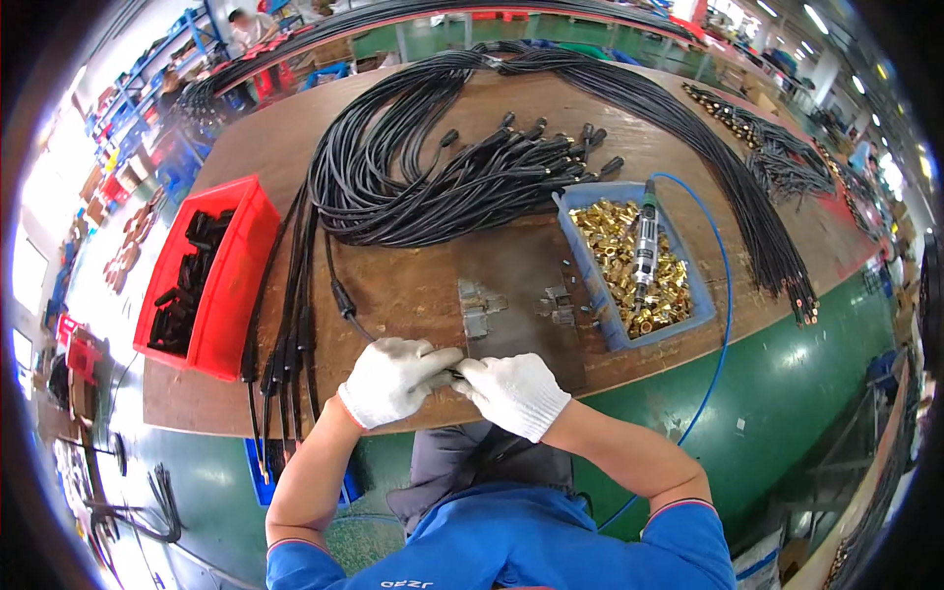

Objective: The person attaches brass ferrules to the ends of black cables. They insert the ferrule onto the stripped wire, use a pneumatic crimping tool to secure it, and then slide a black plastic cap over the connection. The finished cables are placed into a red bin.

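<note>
At one table point(408, 295), two gloved hands point(516, 395) hold one cable point(360, 327).

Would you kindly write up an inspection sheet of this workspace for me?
Surface: brown tabletop, visibly marked.
Work items: dark piece, mostly hidden; brass-coloured parts, tool on top, in blue bin; black parts in red bin.
Clutter: small silvery pieces, roughly two clusters.
Hands: white-gloved left hand and right hand meet, pinching the dark piece.
Cables: black cable bundle looped across the tabletop; blue hose from the tool hangs past the edge.
Surroundings: green floor; blue shelving at far left.
</note>
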